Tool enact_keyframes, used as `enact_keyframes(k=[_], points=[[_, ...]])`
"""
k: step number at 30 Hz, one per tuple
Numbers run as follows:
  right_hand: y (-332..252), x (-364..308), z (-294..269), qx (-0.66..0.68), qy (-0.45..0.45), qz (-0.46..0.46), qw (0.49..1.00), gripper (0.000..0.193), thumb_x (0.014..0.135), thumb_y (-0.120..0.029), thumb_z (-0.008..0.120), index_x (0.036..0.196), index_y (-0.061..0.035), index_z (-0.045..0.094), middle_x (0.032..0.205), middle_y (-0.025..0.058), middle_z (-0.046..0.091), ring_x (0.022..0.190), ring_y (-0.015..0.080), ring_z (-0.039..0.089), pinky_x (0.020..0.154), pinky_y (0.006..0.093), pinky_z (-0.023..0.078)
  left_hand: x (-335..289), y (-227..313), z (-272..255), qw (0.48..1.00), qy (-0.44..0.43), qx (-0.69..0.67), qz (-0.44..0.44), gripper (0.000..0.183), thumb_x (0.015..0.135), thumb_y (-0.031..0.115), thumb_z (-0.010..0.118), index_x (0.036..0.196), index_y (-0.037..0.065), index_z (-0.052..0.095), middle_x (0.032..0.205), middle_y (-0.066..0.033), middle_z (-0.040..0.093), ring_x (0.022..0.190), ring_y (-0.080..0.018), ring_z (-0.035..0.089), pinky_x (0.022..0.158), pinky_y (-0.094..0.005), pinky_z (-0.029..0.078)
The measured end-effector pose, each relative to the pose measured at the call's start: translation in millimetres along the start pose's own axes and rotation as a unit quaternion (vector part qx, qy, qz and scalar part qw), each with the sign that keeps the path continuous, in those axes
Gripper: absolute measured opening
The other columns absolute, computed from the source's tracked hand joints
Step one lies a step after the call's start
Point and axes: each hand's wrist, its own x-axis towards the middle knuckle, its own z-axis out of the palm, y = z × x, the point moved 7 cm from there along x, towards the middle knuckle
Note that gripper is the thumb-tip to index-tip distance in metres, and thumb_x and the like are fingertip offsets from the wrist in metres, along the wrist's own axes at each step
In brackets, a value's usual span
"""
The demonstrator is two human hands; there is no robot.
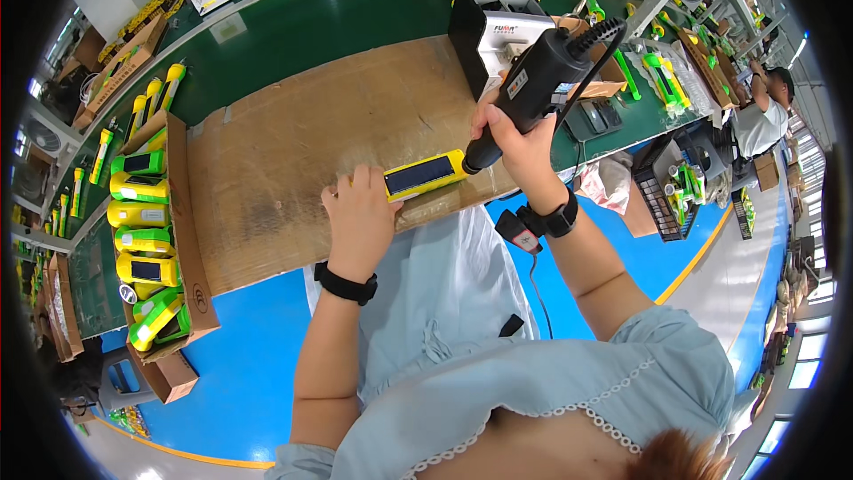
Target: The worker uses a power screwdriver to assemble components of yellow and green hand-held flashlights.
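On a sheet of cardboard lies a yellow flashlight-like body with a dark solar panel on its upper face. My left hand grips its left end with curled fingers, hiding that end. A black electric screwdriver is wrapped in my right hand, tilted, with its cable trailing from the top. The driver's nose meets the right end of the yellow body. Its bit and any screw there cannot be made out.
At the left a cardboard box holds several green and yellow flashlights. A white and black machine stands at the far edge of the cardboard. Right of it are a black device and bagged parts. Another person is at the far right.
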Motion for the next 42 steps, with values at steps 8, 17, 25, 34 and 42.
enact_keyframes(k=[8, 17, 25, 34, 42], points=[[-55.2, 75.6, -90.4, -0.045, 0.174, -0.187, 0.966, 0.037, 0.080, 0.001, 0.060, 0.108, -0.0032, 0.036, 0.070, 0.0097, 0.057, 0.059, 0.0176, 0.060, 0.055, 0.0298, 0.050, 0.1, 2.8, -7.0, 0.998, 0.026, -0.038, 0.034, 0.044, 0.074, 0.020, 0.072, 0.110, 0.003, 0.054, 0.102, -0.0118, 0.054, 0.098, -0.0309, 0.052, 0.088, -0.0454, 0.036], [-20.4, 122.8, -102.7, -0.094, 0.134, -0.147, 0.976, 0.037, 0.079, 0.000, 0.067, 0.097, -0.0056, 0.035, 0.071, 0.0055, 0.055, 0.053, 0.0136, 0.058, 0.049, 0.0278, 0.049, 6.6, -8.3, -4.5, 0.989, 0.034, -0.122, 0.072, 0.043, 0.070, 0.017, 0.074, 0.106, 0.002, 0.056, 0.097, -0.0159, 0.056, 0.094, -0.0353, 0.054, 0.099, -0.0514, 0.036], [-4.8, 118.1, -72.9, -0.003, 0.071, 0.018, 0.997, 0.027, 0.080, -0.004, 0.065, 0.093, -0.0039, 0.041, 0.060, 0.0090, 0.056, 0.046, 0.0167, 0.055, 0.044, 0.0289, 0.046, 6.5, -24.2, -12.2, 0.982, -0.017, -0.186, 0.008, 0.039, 0.065, 0.027, 0.078, 0.098, 0.011, 0.063, 0.087, -0.0092, 0.057, 0.091, -0.0294, 0.054, 0.097, -0.0471, 0.035], [-21.7, 28.4, 39.5, 0.109, -0.002, 0.001, 0.994, 0.033, 0.087, -0.009, 0.054, 0.115, -0.0009, 0.039, 0.072, 0.0129, 0.054, 0.061, 0.0220, 0.057, 0.057, 0.0366, 0.049, -13.3, -13.4, -5.7, 0.979, 0.149, -0.140, -0.002, 0.044, 0.063, 0.030, 0.080, 0.100, 0.015, 0.063, 0.088, -0.0054, 0.054, 0.093, -0.0248, 0.051, 0.096, -0.0506, 0.032], [-12.9, 14.5, 82.4, 0.131, -0.016, 0.012, 0.991, 0.042, 0.087, -0.005, 0.056, 0.123, 0.0002, 0.035, 0.072, 0.0126, 0.054, 0.062, 0.0218, 0.058, 0.060, 0.0365, 0.050, -12.9, -15.6, -4.1, 0.974, 0.152, -0.169, -0.017, 0.042, 0.061, 0.026, 0.081, 0.098, 0.015, 0.064, 0.090, -0.0049, 0.054, 0.094, -0.0245, 0.051, 0.095, -0.0494, 0.032]])
